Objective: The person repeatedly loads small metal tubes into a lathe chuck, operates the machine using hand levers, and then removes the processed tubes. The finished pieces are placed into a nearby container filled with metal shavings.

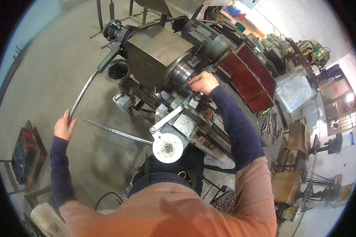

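Observation:
My left hand (pixel 65 125) is wrapped around the lower end of a long bent metal lever (pixel 87 87), which runs up to the left side of a small lathe. Reaching across the machine, my right hand (pixel 203 83) has its fingers closed at the front of the round steel chuck (pixel 181 72). Whatever those fingertips hold is too small or hidden to make out. Below that hand sits the tool slide (pixel 185 124) with a flat steel handle (pixel 167 118). Nearest my body are a pale round handwheel (pixel 167 148) and a second long rod handle (pixel 114 131) pointing left.
Behind the chuck are a sheet-metal housing (pixel 160 45) and a finned motor (pixel 209 39). A dark red box (pixel 247 77) and a grey metal box (pixel 296 91) stand to the right. Several wrenches (pixel 270 125) lie nearby. A dark rack (pixel 29 154) stands at far left.

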Motion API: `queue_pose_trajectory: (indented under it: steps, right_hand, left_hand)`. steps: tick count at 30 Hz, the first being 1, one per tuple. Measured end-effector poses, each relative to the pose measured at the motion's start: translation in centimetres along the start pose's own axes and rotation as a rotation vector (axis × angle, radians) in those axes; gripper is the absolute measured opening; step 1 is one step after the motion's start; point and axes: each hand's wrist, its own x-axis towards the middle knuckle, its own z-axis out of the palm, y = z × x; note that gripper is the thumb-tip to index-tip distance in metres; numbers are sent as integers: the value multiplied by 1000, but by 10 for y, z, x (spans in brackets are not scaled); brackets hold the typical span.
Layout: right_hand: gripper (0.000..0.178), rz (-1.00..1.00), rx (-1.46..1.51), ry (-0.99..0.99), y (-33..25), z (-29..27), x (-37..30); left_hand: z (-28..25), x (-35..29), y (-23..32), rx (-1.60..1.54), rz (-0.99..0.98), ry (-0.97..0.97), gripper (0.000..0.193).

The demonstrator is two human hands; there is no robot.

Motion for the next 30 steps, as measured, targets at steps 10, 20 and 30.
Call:
queue_pose_trajectory:
  steps: [10, 20, 30]
  right_hand:
    - [36, -25, 18, -14, -8, 0, 6]
    - [38, -33, 18, -38, -13, -3, 4]
    - [37, -324, 9, 344, 15, -29, -32]
  left_hand:
    - [18, 28, -31, 171, -84, -63, 30]
    - [-2, 174, -154, 578, -368, -11, 25]
    - [46, 206, -91, -207, 98, 243, 36]
